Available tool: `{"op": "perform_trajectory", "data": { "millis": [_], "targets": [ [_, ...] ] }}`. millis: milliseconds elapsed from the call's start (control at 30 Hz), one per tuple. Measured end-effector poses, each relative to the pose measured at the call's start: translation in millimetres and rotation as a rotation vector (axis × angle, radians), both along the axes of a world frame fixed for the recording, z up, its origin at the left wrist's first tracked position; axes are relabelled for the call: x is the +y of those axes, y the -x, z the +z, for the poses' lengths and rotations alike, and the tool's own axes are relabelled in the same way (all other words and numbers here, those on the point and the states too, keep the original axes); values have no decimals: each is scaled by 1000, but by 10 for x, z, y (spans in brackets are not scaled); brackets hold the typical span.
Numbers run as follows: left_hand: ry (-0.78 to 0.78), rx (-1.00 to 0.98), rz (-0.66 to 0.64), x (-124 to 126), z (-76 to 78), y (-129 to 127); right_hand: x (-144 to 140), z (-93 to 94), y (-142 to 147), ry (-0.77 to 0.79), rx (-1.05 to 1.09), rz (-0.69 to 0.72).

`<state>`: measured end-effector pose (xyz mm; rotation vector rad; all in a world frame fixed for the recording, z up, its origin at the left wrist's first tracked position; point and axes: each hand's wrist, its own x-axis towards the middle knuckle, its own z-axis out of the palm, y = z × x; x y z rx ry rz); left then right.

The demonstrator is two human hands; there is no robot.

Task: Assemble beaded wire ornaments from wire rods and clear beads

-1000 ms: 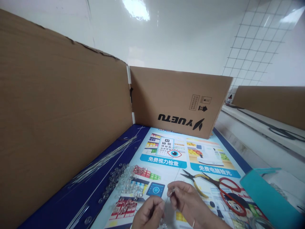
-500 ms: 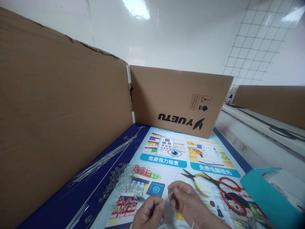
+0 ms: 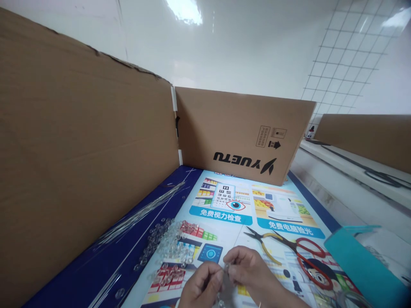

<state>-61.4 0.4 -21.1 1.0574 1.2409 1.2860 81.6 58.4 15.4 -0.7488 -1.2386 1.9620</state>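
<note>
Near the bottom edge my left hand point(image 3: 204, 284) is closed, thumb against its curled fingers. What lies in that pinch is too small to make out. My right hand point(image 3: 248, 269) meets it fingertip to fingertip, pinching a small clear bead point(image 3: 226, 267) partly hidden by the fingers. Below the left fingers a few more clear beads point(image 3: 221, 303) show, partly cut off by the frame. A spread of loose clear beads point(image 3: 175, 248) lies left of my hands on the printed sheet and the blue surface.
Yellow-handled pliers point(image 3: 265, 244) and red-handled scissors point(image 3: 305, 254) lie right of my hands. Thin metal wires point(image 3: 141, 214) run along the left side, with more wires point(image 3: 104, 293) closer. Cardboard panels point(image 3: 244, 132) stand behind and left. A teal folder-like object point(image 3: 362, 265) sits at right.
My right hand has shifted slightly left, bringing its fingertips against my left hand's. The bead in it has moved in between the two hands. My left hand stays nearly still.
</note>
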Motion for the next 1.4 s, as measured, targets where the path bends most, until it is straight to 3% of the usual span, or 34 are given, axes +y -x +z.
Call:
{"op": "perform_trajectory", "data": {
  "millis": [200,400,533,767,967,1167,1267,1400],
  "targets": [
    [60,-97,-30,7,39,3,8,69,-26,-141,-122,-28],
    [-49,-120,-76,2,53,-11,-15,188,-59,-613,-362,-77],
    [-60,-143,-94,-15,93,-22,-21,256,-73,-768,-444,-49],
    [-106,-60,-140,-6,117,8,-16,312,-110,-888,-449,-12],
    [-76,55,-46,-2,62,20,-29,248,-84,-905,-544,-93],
    [-148,126,24,-6,79,4,-22,322,-84,-905,-568,4],
    [-151,78,20,10,45,15,137,510,-69,-857,-600,118],
    [-139,-8,-19,31,-12,7,516,598,148,-830,-677,24]
  ]
}}
